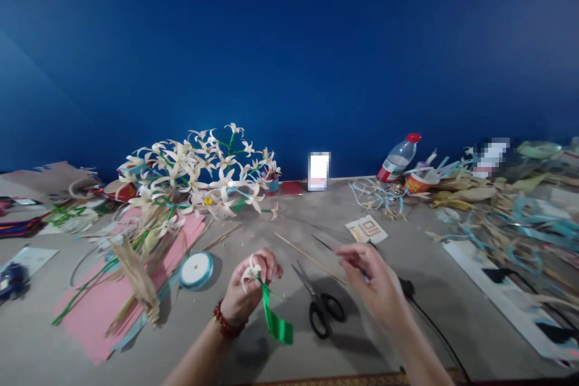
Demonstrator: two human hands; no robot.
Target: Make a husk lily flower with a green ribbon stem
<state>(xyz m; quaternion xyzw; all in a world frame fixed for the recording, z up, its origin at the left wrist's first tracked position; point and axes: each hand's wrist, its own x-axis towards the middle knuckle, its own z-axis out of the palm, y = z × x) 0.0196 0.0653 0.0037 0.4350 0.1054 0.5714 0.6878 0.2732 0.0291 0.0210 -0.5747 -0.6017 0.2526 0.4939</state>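
Note:
My left hand [253, 280], with a red bead bracelet at the wrist, pinches a small white flower [251, 272]. A strip of green tape [277, 322] hangs from the flower's base, its loose end curling over the table. My right hand [373, 280] is raised to the right, thumb and forefinger close together; whether something thin is between them I cannot make out. A dark thin wire [322, 242] reaches toward those fingertips. Between the hands, black-handled scissors [315, 301] lie with blades slightly apart, beside a thin wooden stick [307, 254].
A bunch of white flowers [203, 169] stands at the back left. Nearer are pink paper [85, 325] and a ribbon spool [196, 269]. To the right are a bottle [398, 160], a paper cup [418, 181], a power strip [488, 295], a black cable [434, 325] and tangled blue ribbon [538, 217].

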